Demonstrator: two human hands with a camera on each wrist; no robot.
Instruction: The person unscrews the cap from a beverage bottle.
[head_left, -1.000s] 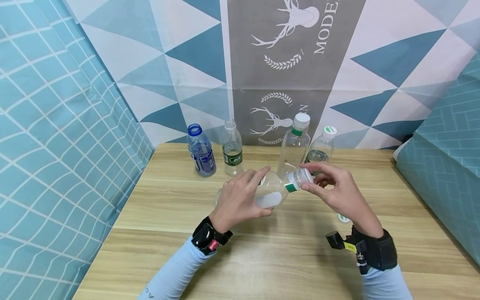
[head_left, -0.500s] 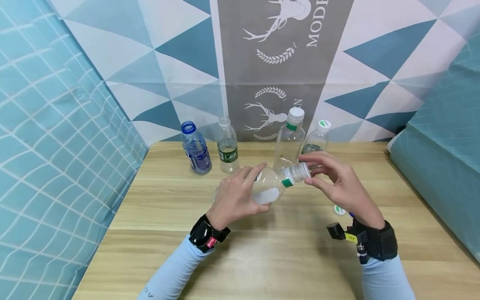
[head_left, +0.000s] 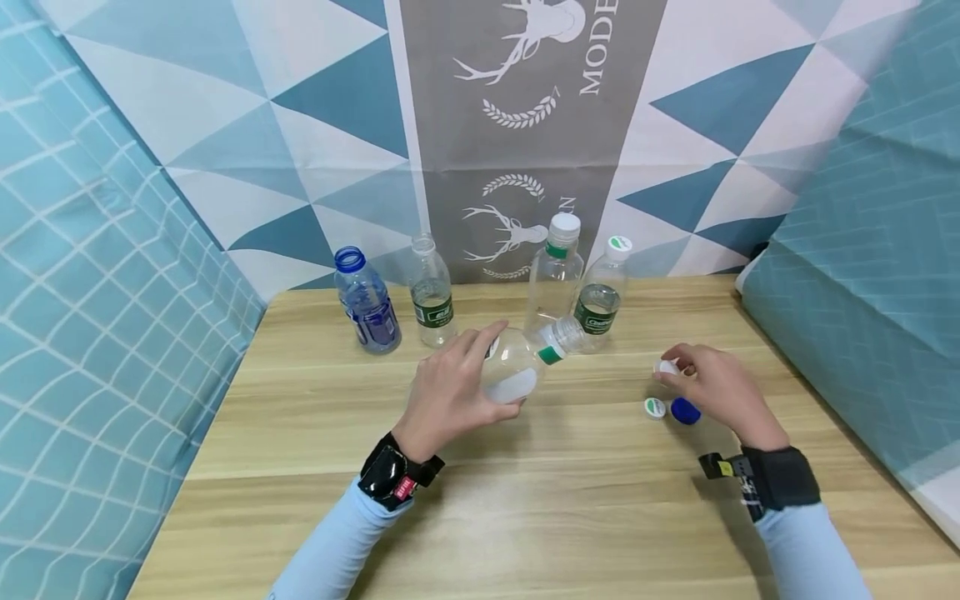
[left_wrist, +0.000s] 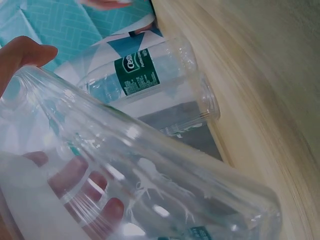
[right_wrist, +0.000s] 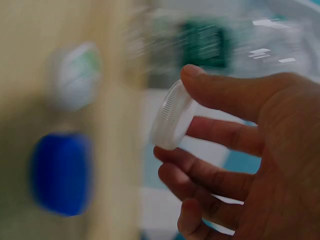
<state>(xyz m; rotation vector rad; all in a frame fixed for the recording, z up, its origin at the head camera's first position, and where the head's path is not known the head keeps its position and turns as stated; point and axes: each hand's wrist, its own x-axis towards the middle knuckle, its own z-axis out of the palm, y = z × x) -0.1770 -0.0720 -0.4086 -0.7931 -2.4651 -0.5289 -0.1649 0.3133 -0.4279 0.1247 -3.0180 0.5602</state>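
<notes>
My left hand [head_left: 456,385] grips a large clear plastic bottle [head_left: 517,360], tilted with its uncapped mouth up to the right. Through the bottle's wall in the left wrist view, the fingers [left_wrist: 67,177] show curled round its far side. Over the right part of the table, my right hand [head_left: 716,387] pinches a white bottle cap [right_wrist: 172,115] between thumb and fingers. Just below that hand lie a white cap with a green print [head_left: 655,407] and a blue cap [head_left: 686,410], side by side on the wood.
Along the back stand an uncapped blue-tinted bottle [head_left: 367,304], an uncapped clear bottle with a green label [head_left: 432,296], a tall white-capped bottle [head_left: 553,271] and a capped green-label bottle [head_left: 600,292]. Patterned cloth walls [head_left: 847,250] enclose the wooden table [head_left: 525,508].
The white cap has come off the held bottle's mouth. My right hand has carried it right, towards the two loose caps. The left hand still holds the bottle tilted.
</notes>
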